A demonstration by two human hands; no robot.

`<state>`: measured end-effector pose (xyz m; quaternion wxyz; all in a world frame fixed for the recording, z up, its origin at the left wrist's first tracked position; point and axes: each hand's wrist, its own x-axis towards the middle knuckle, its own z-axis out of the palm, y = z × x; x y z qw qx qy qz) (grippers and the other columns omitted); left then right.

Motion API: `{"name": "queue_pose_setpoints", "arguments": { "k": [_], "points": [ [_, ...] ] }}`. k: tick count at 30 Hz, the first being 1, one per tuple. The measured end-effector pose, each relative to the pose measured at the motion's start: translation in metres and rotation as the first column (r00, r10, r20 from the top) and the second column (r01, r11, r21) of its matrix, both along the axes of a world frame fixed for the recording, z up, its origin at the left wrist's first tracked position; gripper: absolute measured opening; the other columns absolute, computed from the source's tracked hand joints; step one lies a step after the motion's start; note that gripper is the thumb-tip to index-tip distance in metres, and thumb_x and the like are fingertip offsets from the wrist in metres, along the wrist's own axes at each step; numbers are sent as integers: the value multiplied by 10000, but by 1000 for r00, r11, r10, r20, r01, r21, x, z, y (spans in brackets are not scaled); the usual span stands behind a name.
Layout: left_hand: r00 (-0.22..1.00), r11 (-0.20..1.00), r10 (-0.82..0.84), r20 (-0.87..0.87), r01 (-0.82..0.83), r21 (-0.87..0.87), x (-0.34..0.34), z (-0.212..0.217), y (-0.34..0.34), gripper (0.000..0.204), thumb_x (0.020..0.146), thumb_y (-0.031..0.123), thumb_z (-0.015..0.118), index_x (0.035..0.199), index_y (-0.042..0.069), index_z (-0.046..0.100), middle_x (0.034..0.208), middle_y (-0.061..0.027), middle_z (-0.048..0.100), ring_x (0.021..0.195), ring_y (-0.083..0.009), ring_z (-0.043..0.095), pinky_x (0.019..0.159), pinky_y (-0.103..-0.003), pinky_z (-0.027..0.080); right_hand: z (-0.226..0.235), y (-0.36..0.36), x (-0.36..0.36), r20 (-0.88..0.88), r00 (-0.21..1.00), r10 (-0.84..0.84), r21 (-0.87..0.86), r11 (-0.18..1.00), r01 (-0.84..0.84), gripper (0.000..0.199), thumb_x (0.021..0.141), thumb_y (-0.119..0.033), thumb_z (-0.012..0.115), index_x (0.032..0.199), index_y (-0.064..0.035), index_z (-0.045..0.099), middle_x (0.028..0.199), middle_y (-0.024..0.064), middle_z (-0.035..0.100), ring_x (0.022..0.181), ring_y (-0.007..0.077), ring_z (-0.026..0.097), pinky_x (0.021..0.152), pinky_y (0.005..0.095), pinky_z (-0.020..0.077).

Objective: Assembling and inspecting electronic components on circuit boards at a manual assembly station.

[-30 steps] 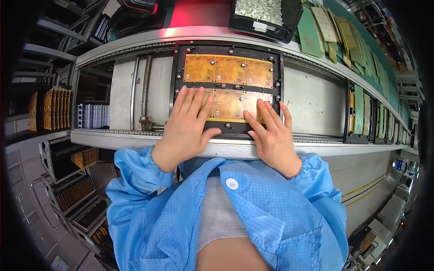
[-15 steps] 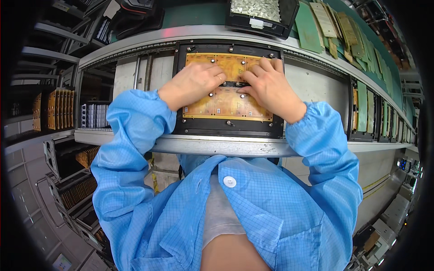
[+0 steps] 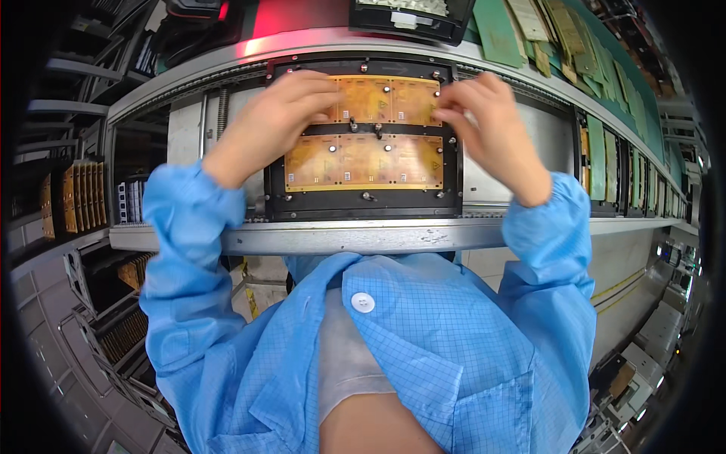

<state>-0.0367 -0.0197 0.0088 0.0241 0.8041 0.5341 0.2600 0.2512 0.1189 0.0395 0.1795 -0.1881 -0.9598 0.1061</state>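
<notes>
A black fixture frame [image 3: 321, 203] holds two orange circuit board panels, one behind the other. My left hand [image 3: 281, 113] lies over the left end of the far circuit board panel [image 3: 365, 101], its fingers stretched out and slightly blurred, hiding that end. At the opposite end, my right hand [image 3: 488, 121] has bent fingers and a thumb apart from them, the fingertips close to the panel's right edge. Whether they touch it I cannot tell. Nearer me, the other circuit board panel [image 3: 363, 163] lies flat and uncovered. Small metal clips [image 3: 366, 125] show between the panels.
A metal conveyor rail [image 3: 363, 237] runs along the near side. Behind the far rail stand a black bin [image 3: 412, 26] of small white parts and several green boards [image 3: 495, 34]. Racked orange boards [image 3: 85, 197] are at the left. Red light falls on the far rail.
My hands have moved apart, from the gap between the panels to the far panel's two ends. The middle clips and near panel are now uncovered. The whole view has shifted slightly.
</notes>
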Motion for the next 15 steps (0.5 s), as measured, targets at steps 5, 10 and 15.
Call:
{"name": "queue_pose_setpoints", "arguments": {
  "k": [5, 10, 15],
  "points": [
    [961, 964, 266, 82, -264, -29, -22, 2, -57, 201, 779, -27, 719, 974, 16, 691, 1056, -128, 651, 1053, -342, 598, 925, -419, 491, -20, 5, 49, 10, 992, 123, -215, 969, -118, 305, 758, -53, 772, 1059, -60, 721, 1090, 57, 697, 1008, 315, 542, 895, 399, 464],
    [960, 977, 205, 192, -190, -96, -24, -12, -67, 223, 787, 5, 736, 1005, 27, 696, 1062, -105, 678, 1065, -317, 610, 918, -407, 508, -47, 8, 60, -46, 994, 95, -29, 995, -96, 121, 748, -53, 761, 854, -84, 713, 973, 6, 715, 915, 250, 543, 852, 375, 421],
    [959, 977, 200, 199, -181, -110, -19, -15, -68, 189, 794, 12, 740, 979, 24, 706, 1043, -90, 686, 1078, -305, 618, 905, -392, 523, -54, -14, 42, -89, 989, -122, -28, 992, 120, 32, 826, -104, 727, 822, -100, 696, 916, -32, 701, 897, 216, 532, 947, 364, 308]
  ]
}}
